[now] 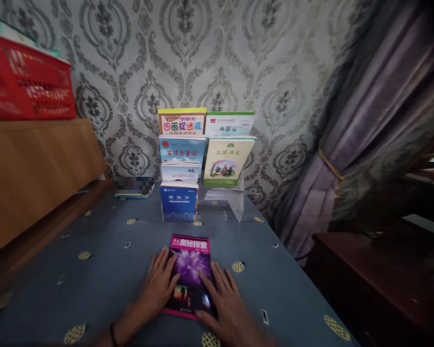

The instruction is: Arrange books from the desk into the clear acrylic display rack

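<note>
A purple and pink book [190, 265] lies face up on the table in front of me. My left hand [158, 282] rests along its left side, fingers stretched out, with some fingertips on the cover. My right hand [224, 299] lies along the opposite side, fingers spread, the thumb and index finger over the cover. Behind the book stands a clear tiered rack [239, 205]. On its left side are a blue book [179, 205] in front and several others stepped up behind. A yellow-green book [227, 161] stands on the right side, with a green-edged white book [231, 124] behind it.
A few stacked books [134, 188] lie left of the rack. A wooden cabinet [39, 168] with a red basket [29, 82] on it stands at the left. A purple curtain [318, 202] and a dark red piece of furniture [368, 270] are at the right, beyond the blue tablecloth [104, 270].
</note>
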### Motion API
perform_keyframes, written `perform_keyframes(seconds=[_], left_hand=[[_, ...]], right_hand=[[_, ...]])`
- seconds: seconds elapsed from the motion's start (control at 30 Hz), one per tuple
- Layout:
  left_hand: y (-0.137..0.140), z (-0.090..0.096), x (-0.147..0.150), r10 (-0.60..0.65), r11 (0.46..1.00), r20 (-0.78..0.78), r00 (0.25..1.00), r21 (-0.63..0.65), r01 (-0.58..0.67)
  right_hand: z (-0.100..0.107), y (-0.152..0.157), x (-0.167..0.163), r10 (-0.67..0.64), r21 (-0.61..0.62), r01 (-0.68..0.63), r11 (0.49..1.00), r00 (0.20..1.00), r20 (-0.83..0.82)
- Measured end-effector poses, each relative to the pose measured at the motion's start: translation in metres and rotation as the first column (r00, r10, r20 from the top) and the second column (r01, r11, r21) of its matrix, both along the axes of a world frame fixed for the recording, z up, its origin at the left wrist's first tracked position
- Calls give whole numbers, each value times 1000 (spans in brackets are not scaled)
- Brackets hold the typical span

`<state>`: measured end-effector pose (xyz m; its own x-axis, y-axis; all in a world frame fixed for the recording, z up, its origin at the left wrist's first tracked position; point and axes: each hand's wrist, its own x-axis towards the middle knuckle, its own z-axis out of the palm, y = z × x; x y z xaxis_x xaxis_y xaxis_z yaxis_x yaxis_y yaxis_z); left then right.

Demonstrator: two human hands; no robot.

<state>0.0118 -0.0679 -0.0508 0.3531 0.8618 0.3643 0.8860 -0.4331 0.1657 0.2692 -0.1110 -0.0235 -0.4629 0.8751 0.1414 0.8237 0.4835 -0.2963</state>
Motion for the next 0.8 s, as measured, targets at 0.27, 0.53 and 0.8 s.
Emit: perform_keyframes(seconds=[0.27,0.53,0.8], left_hand=[[-8,24,6,21,994,42,999,-111,-16],[-13,61,10,-7,965,59,998,-261,22],[-9,57,5,-31,982,69,997,-186,43]], right_hand=[[-9,6,1,-44,93,41,995,999,29],[-48,51,2,-95,375,83,923,995,13],[-53,107,-44,218,368,-227,902,974,66]])
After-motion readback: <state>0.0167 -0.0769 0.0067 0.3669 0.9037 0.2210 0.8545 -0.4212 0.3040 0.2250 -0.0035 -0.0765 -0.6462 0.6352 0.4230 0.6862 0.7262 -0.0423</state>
